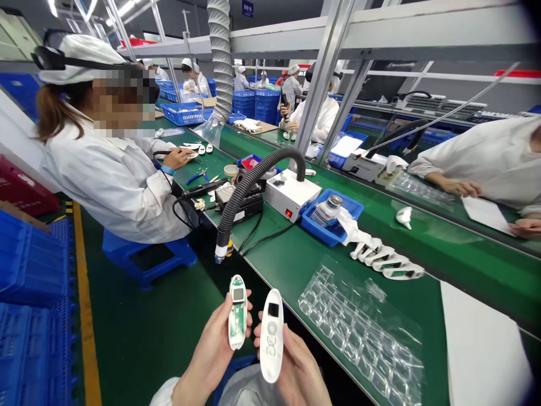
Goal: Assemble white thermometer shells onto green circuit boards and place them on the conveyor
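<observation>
Between the fingers of my left hand is an oval white device half, its inside turned up to show a green circuit board and a small grey screen. My right hand grips a matching white plastic cover with a dark rectangular window and round button shapes. The two parts are held upright side by side, a small gap apart, over my lap. To the right on the green bench lies a clear plastic blister tray, and behind it a row of similar white housings.
A blue bin holds a glass bottle and white cloth. Near it stand a white box with a red switch and a black flexible hose. White paper lies at right. A co-worker sits at left; others work across the bench.
</observation>
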{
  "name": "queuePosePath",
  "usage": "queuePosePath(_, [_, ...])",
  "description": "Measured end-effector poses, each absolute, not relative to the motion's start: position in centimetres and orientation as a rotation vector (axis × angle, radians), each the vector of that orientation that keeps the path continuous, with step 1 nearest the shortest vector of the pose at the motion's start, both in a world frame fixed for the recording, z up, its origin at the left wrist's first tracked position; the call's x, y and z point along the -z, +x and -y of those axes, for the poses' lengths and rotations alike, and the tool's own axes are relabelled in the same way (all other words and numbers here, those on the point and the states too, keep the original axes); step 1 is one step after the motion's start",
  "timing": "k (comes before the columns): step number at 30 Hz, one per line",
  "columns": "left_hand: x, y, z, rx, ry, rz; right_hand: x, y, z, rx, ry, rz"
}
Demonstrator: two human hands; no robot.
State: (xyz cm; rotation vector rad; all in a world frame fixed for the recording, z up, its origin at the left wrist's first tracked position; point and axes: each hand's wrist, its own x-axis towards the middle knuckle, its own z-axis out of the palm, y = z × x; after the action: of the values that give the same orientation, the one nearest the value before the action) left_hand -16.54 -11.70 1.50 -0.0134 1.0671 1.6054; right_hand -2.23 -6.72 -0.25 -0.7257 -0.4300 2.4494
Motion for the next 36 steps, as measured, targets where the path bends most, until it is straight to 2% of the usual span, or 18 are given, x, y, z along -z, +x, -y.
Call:
queuePosePath(11, [-2.2,-14.9,11.6,-1.607,-0.008,-1.177,0.4,-1.4,6.7,-2.349,-0.756,0.623])
queuePosePath(15, [-2.4,-13.6,11.0,-1.602,0.248,-1.26,0.6,-1.1,6.4,-2.174,-0.835,0.918])
queuePosePath(19, [-2.3,-12.3,10.3,-1.531,0.468,-1.279,0.2,-1.2,6.2,-2.022,-0.9,0.936])
queuePosePath(30, [-1.6,-9.7,8.7,-1.429,0.551,-1.314,-0.1,1.0,5.6,-1.97,-0.963,1.024])
queuePosePath(33, [-1.9,-8.9,8.2,-1.364,0.584,-1.296,-0.3,2.0,5.4,-1.882,-0.959,1.161])
queuePosePath(36, [-2.4,-8.1,7.5,-1.32,0.598,-1.199,-0.6,3.8,4.7,-1.626,-1.018,1.377])
